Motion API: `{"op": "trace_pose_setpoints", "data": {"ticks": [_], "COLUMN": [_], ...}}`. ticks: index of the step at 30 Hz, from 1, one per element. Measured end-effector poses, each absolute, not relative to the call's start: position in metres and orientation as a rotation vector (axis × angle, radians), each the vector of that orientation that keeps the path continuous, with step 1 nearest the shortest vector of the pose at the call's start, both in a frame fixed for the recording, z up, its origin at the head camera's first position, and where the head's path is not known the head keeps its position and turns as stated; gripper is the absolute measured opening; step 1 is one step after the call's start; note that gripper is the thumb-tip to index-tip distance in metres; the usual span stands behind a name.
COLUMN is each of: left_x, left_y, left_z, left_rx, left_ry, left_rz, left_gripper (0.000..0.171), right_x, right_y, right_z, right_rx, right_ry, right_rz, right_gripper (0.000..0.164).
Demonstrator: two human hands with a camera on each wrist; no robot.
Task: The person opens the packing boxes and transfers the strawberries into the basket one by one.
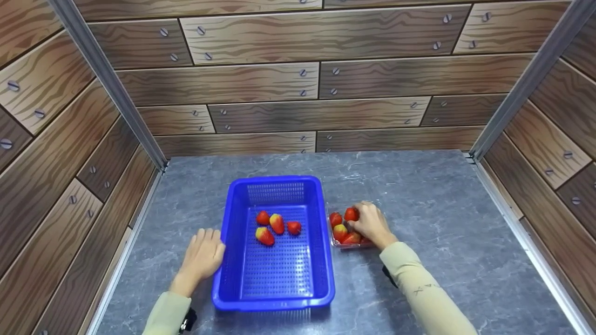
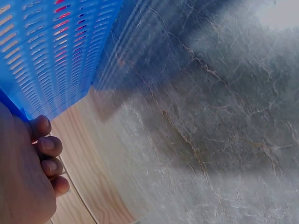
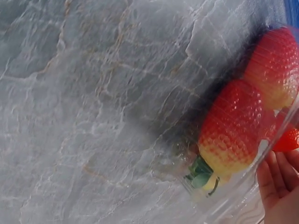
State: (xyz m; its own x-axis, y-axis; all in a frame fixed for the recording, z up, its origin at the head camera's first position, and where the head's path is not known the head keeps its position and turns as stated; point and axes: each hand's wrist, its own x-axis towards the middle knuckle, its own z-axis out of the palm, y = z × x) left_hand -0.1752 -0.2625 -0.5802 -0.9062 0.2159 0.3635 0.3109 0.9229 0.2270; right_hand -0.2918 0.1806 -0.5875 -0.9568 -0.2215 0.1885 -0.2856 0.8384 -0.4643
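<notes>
My left hand [image 1: 201, 253] is at the left rim of a blue perforated plastic basket [image 1: 218, 279]; in the left wrist view its curled fingers [image 2: 50, 145] grip the basket's edge [image 2: 14, 107]. Inside the basket lie several strawberries, among them a red and yellow strawberry [image 1: 265, 236]. To the right stands a clear plastic box [image 1: 347, 246] with more strawberries, one a yellow-tipped strawberry [image 1: 340, 231]. Reaching into this box from above, my right hand [image 1: 372, 223] pinches a red strawberry [image 1: 351, 214] between thumb and fingers. Through the box wall a strawberry [image 3: 231, 126] shows in the right wrist view.
Under everything is a grey marbled tabletop [image 1: 433, 204]. Wood-patterned panels [image 1: 260, 83] close off the back and both sides, with metal rails [image 1: 517, 223] along the side edges. The plastic box stands close against the basket's right side.
</notes>
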Motion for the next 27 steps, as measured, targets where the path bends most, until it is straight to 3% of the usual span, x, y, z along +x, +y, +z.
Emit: {"op": "trace_pose_setpoints", "data": {"ticks": [27], "left_x": [-0.174], "left_y": [-0.262], "left_z": [-0.579], "left_rx": [-0.371], "left_ry": [-2.754], "left_rz": [-0.380], "left_gripper": [0.011], "right_x": [-0.288], "right_y": [0.139], "right_z": [-0.534], "right_rx": [0.487], "right_ry": [-2.538], "right_rz": [1.099], "right_gripper": [0.035]}}
